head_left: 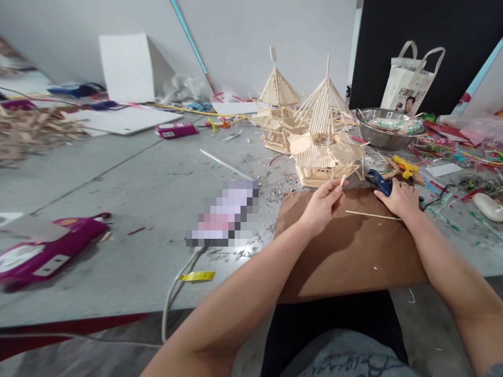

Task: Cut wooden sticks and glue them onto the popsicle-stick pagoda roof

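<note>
My left hand (324, 205) pinches a short, pale wooden stick (343, 180) between thumb and fingertips, above the far part of a brown board (353, 256). To the right, my right hand (401, 200) is closed over a dark blue hand tool (379, 183); my fingers partly hide it, and its exact kind is unclear. A longer thin wooden stick (371, 214) lies on the board, its right end by my right wrist. Just beyond my left hand stands a pavilion-like model (318, 157) built of wooden sticks. A second stick model (277, 97) is behind it.
A yellow glue gun (404, 166) lies beyond my right hand, with a steel bowl (381, 136) of sticks behind. Left of the board are a phone (223, 214) with a white cable (168, 303) and a purple device (58, 248). Loose sticks (35, 128) pile up far left.
</note>
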The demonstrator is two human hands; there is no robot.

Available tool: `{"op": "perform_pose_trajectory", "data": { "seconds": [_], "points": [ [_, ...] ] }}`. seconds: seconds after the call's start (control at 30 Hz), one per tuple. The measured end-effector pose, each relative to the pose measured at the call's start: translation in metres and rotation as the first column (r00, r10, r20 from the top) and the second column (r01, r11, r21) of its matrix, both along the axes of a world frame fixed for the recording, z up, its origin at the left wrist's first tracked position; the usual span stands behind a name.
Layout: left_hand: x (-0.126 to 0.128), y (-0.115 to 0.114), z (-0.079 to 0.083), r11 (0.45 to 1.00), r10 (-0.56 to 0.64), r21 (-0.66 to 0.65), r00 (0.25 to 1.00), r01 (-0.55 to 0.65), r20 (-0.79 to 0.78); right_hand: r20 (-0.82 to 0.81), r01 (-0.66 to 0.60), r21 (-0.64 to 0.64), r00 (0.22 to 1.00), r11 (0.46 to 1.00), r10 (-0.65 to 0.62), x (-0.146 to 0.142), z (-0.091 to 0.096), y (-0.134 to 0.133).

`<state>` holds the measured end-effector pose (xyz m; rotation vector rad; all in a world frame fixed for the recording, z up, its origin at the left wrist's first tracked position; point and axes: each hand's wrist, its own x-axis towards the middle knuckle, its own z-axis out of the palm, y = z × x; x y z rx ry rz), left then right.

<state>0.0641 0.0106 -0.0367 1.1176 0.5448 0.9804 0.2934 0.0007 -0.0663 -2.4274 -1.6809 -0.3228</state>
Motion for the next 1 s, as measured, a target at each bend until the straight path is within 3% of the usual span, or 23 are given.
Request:
{"op": "perform_pose_trajectory", "data": {
  "seconds": [0.1,0.2,0.3,0.37,0.5,0.6,0.67,0.9,1.0],
  "points": [
    [0.0,-0.002,0.006,0.999,0.013,0.03,0.999,-0.014,0.039,-0.019,-0.028,-0.001,0.999,1.0,0.028,0.001,-0.004,0.0],
    [-0.001,0.0,0.012,0.992,0.088,0.086,0.996,-0.09,0.031,-0.035,-0.096,0.148,0.994,0.984,0.102,-0.003,0.005,-0.004],
    [-0.004,0.003,0.023,0.978,0.162,0.133,0.987,-0.159,-0.006,-0.076,-0.266,0.369,0.946,0.891,0.314,-0.015,0.032,-0.01],
    [-0.006,0.004,0.033,0.97,0.2,0.146,0.98,-0.194,-0.024,-0.171,-0.359,0.452,0.864,0.817,0.474,-0.03,0.059,-0.013],
    [-0.004,0.01,0.055,0.948,0.267,0.182,0.964,-0.26,-0.012,-0.404,-0.385,0.534,0.665,0.753,0.627,-0.067,0.113,-0.006],
    [0.0,0.02,0.067,0.929,0.29,0.238,0.957,-0.282,0.001,-0.501,-0.468,0.568,0.456,0.677,0.736,-0.088,0.139,0.011],
    [0.001,0.028,0.073,0.919,0.293,0.284,0.956,-0.275,-0.024,-0.523,-0.51,0.566,0.386,0.648,0.76,-0.096,0.15,0.023],
    [-0.018,0.048,0.091,0.934,0.189,0.326,0.975,-0.142,-0.115,-0.539,-0.535,0.513,0.408,0.671,0.737,-0.099,0.177,0.049],
    [-0.029,0.055,0.093,0.94,0.211,0.299,0.969,-0.164,-0.132,-0.563,-0.561,0.484,0.388,0.672,0.73,-0.105,0.182,0.064]
  ]
}}
